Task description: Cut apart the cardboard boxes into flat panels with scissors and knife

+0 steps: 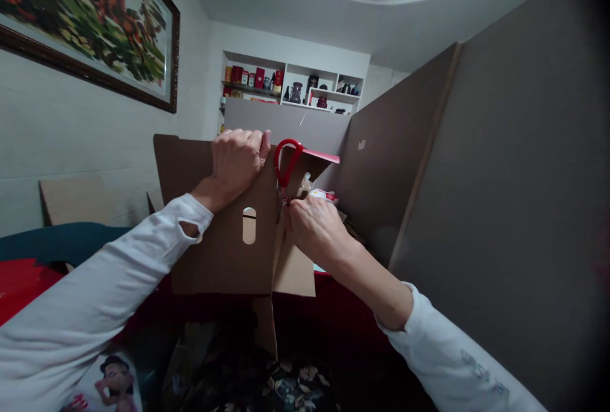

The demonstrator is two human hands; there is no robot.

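A brown cardboard box [210, 259] with an oval hand hole stands upright in front of me, its flaps spread. My left hand [238, 161] is closed over the top edge of its near panel. Red-handled scissors [284, 182] point their finger loop upward at the box's corner. My right hand [319, 224] is closed around the lower part of the scissors, beside the split between two panels. The blades are hidden by the hand and the cardboard.
A tall grey-brown panel [476, 164] rises close on the right. Behind the box, wall shelves [324, 91] hold several jars and boxes. A framed picture [119, 18] hangs at the left. Red material [23, 285] and a flat board [71, 199] lie at the lower left.
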